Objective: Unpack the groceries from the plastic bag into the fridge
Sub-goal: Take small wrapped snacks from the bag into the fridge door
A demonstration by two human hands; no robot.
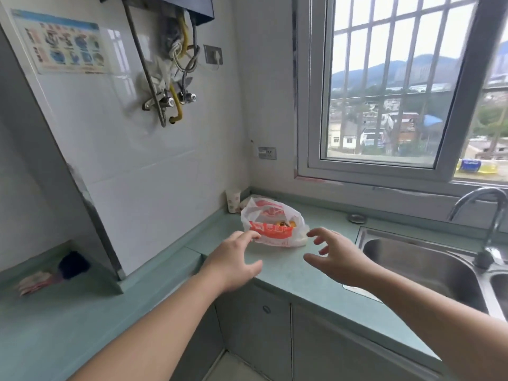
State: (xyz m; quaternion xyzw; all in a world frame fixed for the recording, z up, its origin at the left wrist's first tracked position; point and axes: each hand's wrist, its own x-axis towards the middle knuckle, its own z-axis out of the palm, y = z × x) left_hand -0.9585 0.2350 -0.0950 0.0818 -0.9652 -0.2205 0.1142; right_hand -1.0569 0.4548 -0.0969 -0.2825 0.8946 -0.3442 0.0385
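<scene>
A white plastic bag (272,222) with red print sits on the green countertop (283,270) near the corner, with yellow and orange groceries showing through its mouth. My left hand (233,261) is stretched out with spread fingers, and its fingertips are at the bag's left edge. My right hand (336,255) hovers just right of the bag with loosely curved fingers, holding nothing. No fridge is in view.
A paper cup (233,200) stands in the corner behind the bag. A steel sink (423,265) with a tap (492,215) lies to the right. A dark object (73,264) and a cloth (35,281) lie on the left counter. Pipes hang on the tiled wall above.
</scene>
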